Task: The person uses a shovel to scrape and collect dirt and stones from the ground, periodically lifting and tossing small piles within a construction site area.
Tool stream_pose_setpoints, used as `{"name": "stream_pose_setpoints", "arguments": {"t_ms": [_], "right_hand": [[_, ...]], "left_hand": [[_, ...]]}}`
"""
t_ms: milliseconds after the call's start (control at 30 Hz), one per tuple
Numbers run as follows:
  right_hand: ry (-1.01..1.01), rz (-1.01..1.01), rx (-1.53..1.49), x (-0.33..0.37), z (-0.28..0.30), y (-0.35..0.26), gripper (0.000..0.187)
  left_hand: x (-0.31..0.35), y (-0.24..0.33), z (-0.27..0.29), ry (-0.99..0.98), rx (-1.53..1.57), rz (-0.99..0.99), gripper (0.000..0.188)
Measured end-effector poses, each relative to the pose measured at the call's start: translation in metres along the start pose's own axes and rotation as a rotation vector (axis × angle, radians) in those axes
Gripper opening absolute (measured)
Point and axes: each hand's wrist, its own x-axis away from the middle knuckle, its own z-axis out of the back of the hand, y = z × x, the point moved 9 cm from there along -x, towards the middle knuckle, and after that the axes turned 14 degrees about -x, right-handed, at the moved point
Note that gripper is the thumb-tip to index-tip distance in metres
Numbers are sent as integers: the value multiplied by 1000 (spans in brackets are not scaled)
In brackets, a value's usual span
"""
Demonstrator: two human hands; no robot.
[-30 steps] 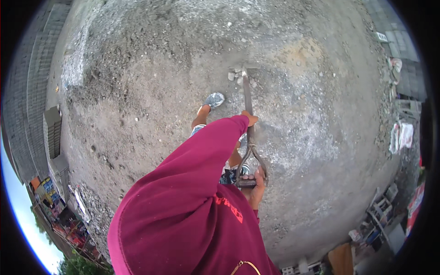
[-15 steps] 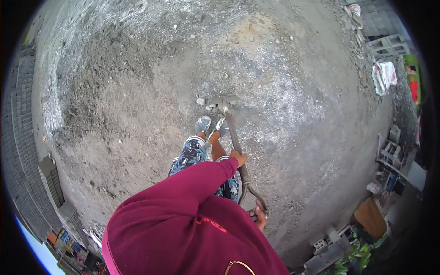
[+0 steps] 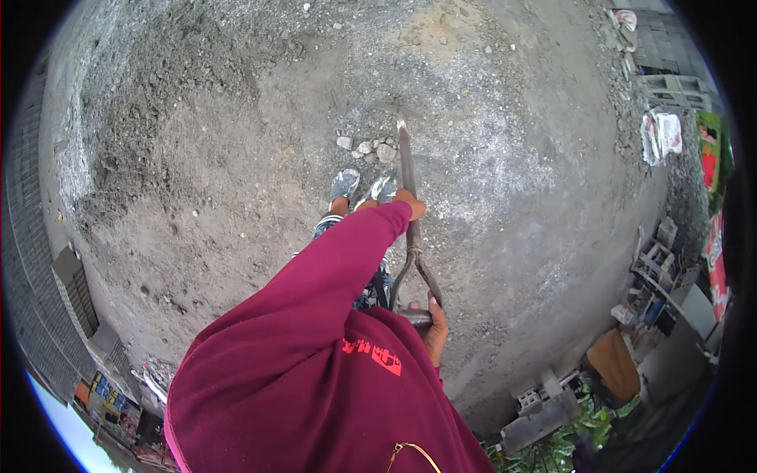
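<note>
A shovel point(image 3: 408, 165) reaches forward from me, its shaft slanting away over the gravelly ground. My left hand point(image 3: 410, 204) is wrapped round the middle of the shaft. Behind it, the shaft forks into a D-shaped handle, and my right hand point(image 3: 434, 326) grips the crossbar point(image 3: 415, 317) at its end. The blade lies at the far end of the shaft, grey like the ground and hard to make out. Just left of the shaft lie several pale stones, the largest a rounded stone point(image 3: 386, 153).
My shoes point(image 3: 344, 184) stand close behind the stones. Block walls point(image 3: 35, 229) run along the left. A white sack point(image 3: 662, 135) and hollow concrete blocks point(image 3: 670, 92) lie at the right edge. Boards and a brown sheet point(image 3: 613, 366) are at the lower right.
The shovel has moved forward, its blade going past the stones, which now show uncovered. Both my hands went forward with it, and the right hand now closes on the crossbar rather than the handle's side.
</note>
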Motion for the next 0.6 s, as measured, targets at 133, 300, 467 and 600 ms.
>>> {"name": "stream_pose_setpoints", "arguments": {"t_ms": [133, 300, 467, 600], "right_hand": [[137, 206, 184, 38, 28, -36, 34], [-175, 638, 651, 54, -73, -95, 41], [-409, 1205, 916, 43, -159, -195, 32], [-580, 1581, 1197, 60, -229, -226, 28]], "left_hand": [[49, -7, -39, -211, 96, 66, 58], [30, -7, -4, -230, 314, 35, 61], [30, -3, 86, -177, 538, -40, 56], [37, -98, 153, 259, 591, 38, 40]]}}
